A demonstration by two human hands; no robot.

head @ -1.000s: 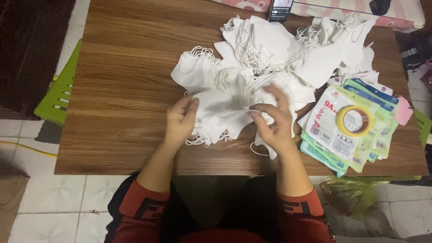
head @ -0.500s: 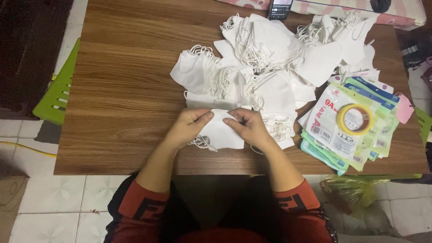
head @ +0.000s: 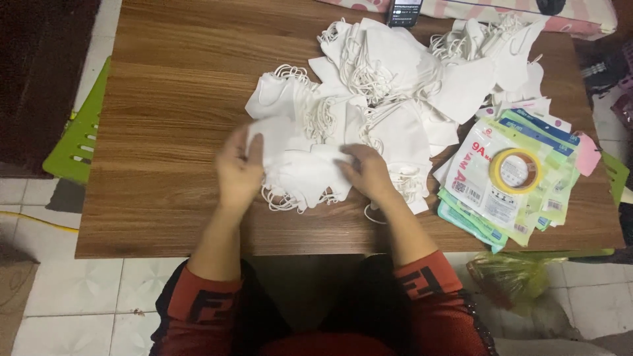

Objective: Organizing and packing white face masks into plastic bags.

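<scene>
A heap of white face masks with elastic ear loops covers the far middle of a brown wooden table. Nearer to me lies a small stack of white masks. My left hand rests at the stack's left edge with a white mask under its fingers; the hand is blurred. My right hand presses down on the right side of the same stack. Red sleeves cover both my forearms.
A pile of printed plastic packets lies at the right, with a roll of yellow tape on top. A phone sits at the far edge. A green plastic stool stands left of the table, and a green bag on the floor at right.
My hands drew a mask from the heap toward the near edge, then moved apart. The left hand has swept left across the stack.
</scene>
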